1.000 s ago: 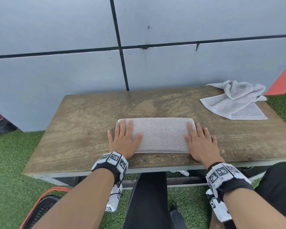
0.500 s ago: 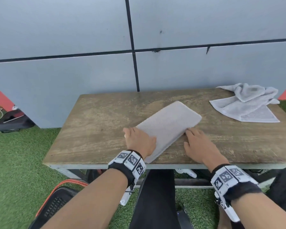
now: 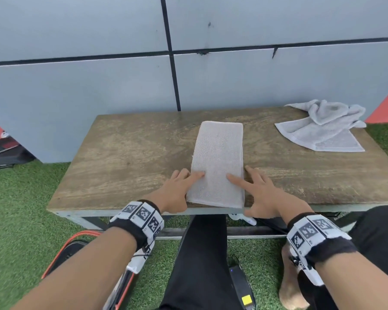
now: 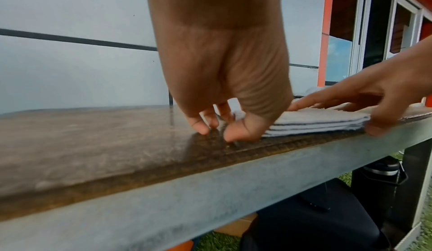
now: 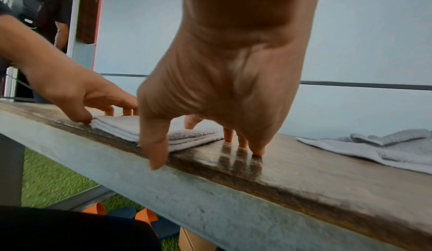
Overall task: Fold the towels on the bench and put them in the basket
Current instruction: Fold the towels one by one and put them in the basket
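A folded grey towel lies on the wooden bench, its long side pointing away from me and its near end at the front edge. My left hand rests at the towel's near left side, index finger on top, thumb by the corner. My right hand sits at the near right side, index finger on the towel, other fingers on the wood. In the wrist views the stacked layers of the towel show. A crumpled grey towel lies at the back right.
A black basket with an orange rim stands on the green turf at my lower left, partly hidden by my arm. A grey panelled wall rises right behind the bench. A black bag lies far left. My legs are under the front edge.
The folded towel has turned a quarter turn, from lying crosswise to pointing away from me. Both hands moved from its two ends to either side of its near end.
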